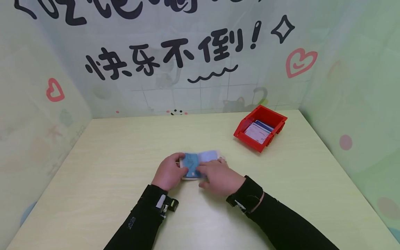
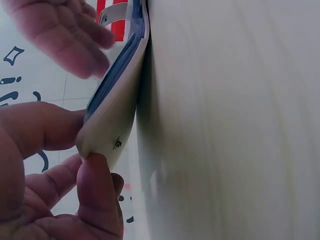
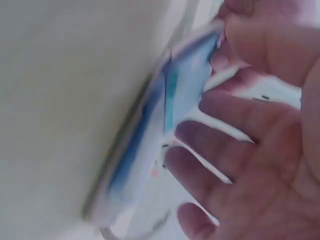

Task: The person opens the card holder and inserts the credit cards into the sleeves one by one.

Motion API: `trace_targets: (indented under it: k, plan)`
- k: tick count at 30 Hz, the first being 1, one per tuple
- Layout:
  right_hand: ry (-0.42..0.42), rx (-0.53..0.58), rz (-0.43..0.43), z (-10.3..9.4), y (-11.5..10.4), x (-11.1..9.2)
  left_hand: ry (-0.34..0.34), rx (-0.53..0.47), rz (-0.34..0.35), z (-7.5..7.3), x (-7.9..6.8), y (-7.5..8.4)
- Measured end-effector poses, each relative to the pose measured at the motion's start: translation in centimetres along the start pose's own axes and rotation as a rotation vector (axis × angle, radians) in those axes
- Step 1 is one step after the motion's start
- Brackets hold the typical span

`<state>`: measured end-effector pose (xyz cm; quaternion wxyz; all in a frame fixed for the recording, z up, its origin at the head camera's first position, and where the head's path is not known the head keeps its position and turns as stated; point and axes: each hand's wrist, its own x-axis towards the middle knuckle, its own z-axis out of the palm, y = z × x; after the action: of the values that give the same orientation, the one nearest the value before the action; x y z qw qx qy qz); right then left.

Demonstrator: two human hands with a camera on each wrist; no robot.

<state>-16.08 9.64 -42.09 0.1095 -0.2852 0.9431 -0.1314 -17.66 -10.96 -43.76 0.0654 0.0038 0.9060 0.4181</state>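
An opened card holder with a pale cover and blue inner pages lies before me on the table. My left hand pinches its left edge between thumb and fingers, raising that side in the left wrist view. There, a small dark print shows on the cream cover. A blue card is at the left page. Over the right part, my right hand hovers with fingers spread and fairly straight, fingertips close to the pages. In the right wrist view the holder is blurred, and a strap dangles from it.
A red plastic bin stands at the back right of the table, with several cards inside. Printed walls enclose the pale wooden table at the back and both sides.
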Motion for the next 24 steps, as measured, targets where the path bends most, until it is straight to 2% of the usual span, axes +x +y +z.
trace_targets:
  k: [3,5,8,11,15,20,24]
  plan:
    - [0.113,-0.002,0.083,-0.7,0.8,-0.1,-0.003,-0.005,-0.009,0.1,-0.1,0.0]
    - [0.160,-0.034,0.177,-1.0,1.7,0.0,-0.004,-0.013,-0.015,0.1,-0.1,0.1]
    - [0.150,-0.039,0.316,-1.3,2.8,0.2,-0.002,-0.018,-0.013,0.2,-0.2,0.2]
    - [0.092,0.007,0.387,-1.3,3.5,0.5,0.010,-0.009,0.018,0.2,-0.3,0.4]
    - [0.073,0.046,0.362,-1.2,3.6,0.7,0.018,0.016,0.081,0.2,-0.5,0.8]
    - [0.121,0.001,0.295,-0.9,3.3,0.6,0.026,0.036,0.138,0.3,-0.8,0.9]
    - [0.142,0.005,0.281,-0.7,3.3,0.6,0.018,0.020,0.168,0.7,-1.0,1.2]
